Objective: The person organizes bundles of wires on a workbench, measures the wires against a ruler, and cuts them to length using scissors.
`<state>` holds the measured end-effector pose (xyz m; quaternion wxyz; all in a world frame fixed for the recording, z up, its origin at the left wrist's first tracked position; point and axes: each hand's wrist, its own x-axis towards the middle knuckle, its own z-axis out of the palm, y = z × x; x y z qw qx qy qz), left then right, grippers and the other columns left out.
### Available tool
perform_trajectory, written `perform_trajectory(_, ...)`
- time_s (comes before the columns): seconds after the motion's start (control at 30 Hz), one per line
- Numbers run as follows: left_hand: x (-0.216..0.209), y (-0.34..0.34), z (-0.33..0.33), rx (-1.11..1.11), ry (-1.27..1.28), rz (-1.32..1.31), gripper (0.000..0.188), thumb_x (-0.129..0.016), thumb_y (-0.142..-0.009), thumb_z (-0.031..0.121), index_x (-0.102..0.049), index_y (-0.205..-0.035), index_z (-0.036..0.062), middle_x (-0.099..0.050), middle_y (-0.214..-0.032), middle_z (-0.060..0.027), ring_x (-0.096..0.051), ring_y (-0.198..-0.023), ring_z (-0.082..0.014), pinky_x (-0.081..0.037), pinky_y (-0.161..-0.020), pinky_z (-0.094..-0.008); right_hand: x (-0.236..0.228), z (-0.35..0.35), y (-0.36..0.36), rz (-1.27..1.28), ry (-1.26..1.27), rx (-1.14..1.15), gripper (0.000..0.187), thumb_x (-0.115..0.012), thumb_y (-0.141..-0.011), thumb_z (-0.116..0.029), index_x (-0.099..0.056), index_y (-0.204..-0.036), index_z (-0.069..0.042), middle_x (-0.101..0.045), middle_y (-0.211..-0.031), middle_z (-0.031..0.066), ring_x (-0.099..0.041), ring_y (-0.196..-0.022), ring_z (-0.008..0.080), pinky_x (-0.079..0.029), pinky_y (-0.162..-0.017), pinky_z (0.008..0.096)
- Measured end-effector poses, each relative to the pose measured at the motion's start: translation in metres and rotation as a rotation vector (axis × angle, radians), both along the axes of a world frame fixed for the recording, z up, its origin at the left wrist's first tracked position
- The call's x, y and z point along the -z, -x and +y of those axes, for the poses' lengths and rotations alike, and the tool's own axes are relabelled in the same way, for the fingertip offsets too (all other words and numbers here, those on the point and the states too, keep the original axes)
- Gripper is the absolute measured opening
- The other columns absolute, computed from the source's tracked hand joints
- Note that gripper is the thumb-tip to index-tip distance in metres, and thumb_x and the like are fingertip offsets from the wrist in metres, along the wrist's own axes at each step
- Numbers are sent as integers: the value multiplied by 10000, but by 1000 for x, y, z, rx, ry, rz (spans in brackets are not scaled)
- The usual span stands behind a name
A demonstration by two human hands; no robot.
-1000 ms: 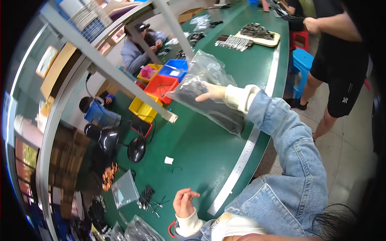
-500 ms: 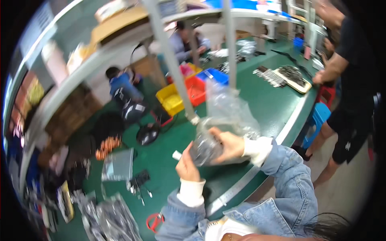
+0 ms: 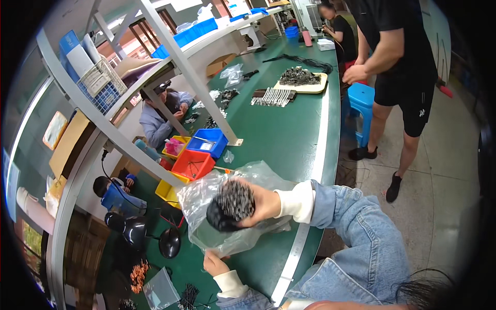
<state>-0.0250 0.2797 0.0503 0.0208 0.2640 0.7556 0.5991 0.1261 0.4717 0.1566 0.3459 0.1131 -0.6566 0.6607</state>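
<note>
Clamping its grip around a black bundle [image 3: 235,200], the right hand [image 3: 263,204] is holding it over a clear bag [image 3: 199,227] on the green counter [image 3: 289,134]; the left hand [image 3: 215,264] is pinching the bag's edge.

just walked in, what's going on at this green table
A person in a denim jacket has a thick bundle of thin black strands with silvery ends in the grip of the right hand. The left hand is at the near edge of a large clear plastic bag; whether it pinches the bag is hard to tell. The bundle is over the bag, near a red plastic bin. A person in black clothes stands beside the table.
</note>
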Motion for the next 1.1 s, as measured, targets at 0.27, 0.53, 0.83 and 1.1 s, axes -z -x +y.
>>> perform_trajectory(0.27, -8, -15, 2, 227, 77, -204, 461, -350, -909, 330, -519, -728, -58, -520, -521, -97, -538, -409, -192, -419, -382, -261, -20, 29, 0, 323, 675, 278, 398, -614, -717, -8, -459, -1084, -22, -555, -951, 56, -553, -858, 135, -472, -760, 282)
perform_trajectory(0.53, -9, 17, -39, 14, -25, -291, 419, -342, -912, 328, -510, -750, -20, -559, -566, -108, -548, -409, -193, -365, -338, -237, 7, 94, -12, 459, 1168, 97, 309, -575, -782, -259, -556, -976, -20, -601, -915, 97, -588, -792, 247, -483, -758, 392)
perform_trajectory(0.83, -27, 14, -37, 267, -94, -563, 278, -513, -856, 265, -498, -940, 1, -573, -726, -105, -565, -462, -209, -375, -370, -239, 63, 123, -15, 364, 1550, -457, 514, -536, -742, -446, -526, -932, 31, -570, -858, 136, -571, -789, 249, -495, -734, 330)
perform_trajectory(1.1, -89, 11, -22, 616, -6, -485, 141, -496, -841, 84, -507, -935, -20, -550, -722, -89, -561, -475, -208, -426, -425, -255, 62, 101, -13, 521, 1462, -963, 654, -692, -660, -361, -422, -1179, -69, -482, -938, 42, -526, -830, 153, -458, -784, 264)
